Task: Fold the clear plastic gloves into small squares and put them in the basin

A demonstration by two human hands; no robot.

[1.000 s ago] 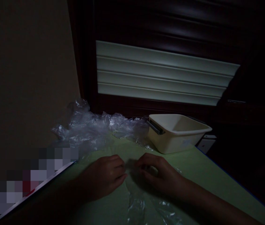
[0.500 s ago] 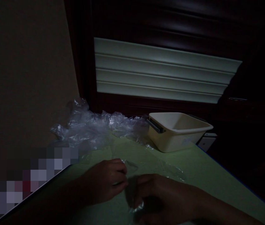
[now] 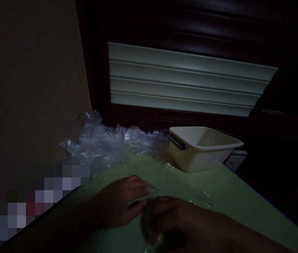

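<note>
A thin clear plastic bag (image 3: 191, 194) lies flattened on the pale green tabletop (image 3: 243, 218), its shiny edges showing beyond and between my hands. My left hand (image 3: 126, 202) is over its left part, fingers stretched forward and thumb apart from the forefinger, with film close to the fingertips. Just to the right, my right hand (image 3: 176, 219) curls its fingers downward on a crinkled bit of the clear plastic near the front. Its thumb is mostly hidden in shadow. Dim light hides the bag's full outline.
Crumpled clear plastic bags (image 3: 96, 144) are heaped along the back left against the wall. A cream plastic bin (image 3: 201, 158) with dark handles stands at the back right edge. Behind it is a pale device (image 3: 235, 161). A dark wooden louvred door (image 3: 180, 79) rises behind.
My left hand's fingers have straightened and shifted slightly right, toward my right hand. My right hand's fingers have curled lower over the plastic. The whole view has drifted a little.
</note>
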